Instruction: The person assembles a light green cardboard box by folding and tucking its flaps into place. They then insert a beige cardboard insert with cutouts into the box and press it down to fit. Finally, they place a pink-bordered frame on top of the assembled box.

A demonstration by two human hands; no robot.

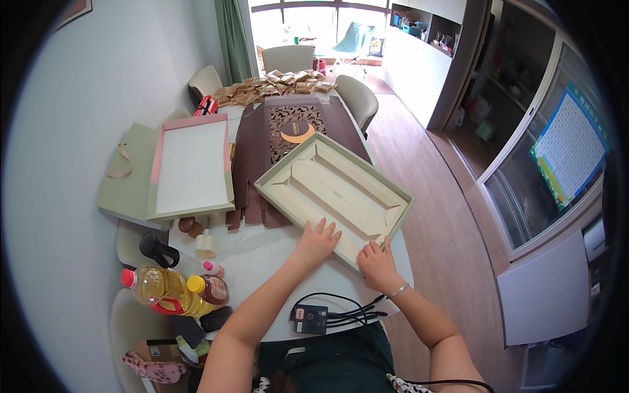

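Observation:
A shallow cream box with a pale green rim lies slanted on the table before me, its inside facing up with folded strips along the walls. My left hand rests on its near edge, fingers spread over the inner side. At the near right corner my right hand is closed on the box wall, fingers curled over the edge. Beneath and beyond the box is a flattened dark brown carton with a cut-out pattern and a round crescent emblem.
Left of the carton lies a pink-and-green open box. Nearer stand an oil bottle, a yellow-capped jar and a black-topped bottle. A black device with cables lies near the front edge; many small packets cover the far end.

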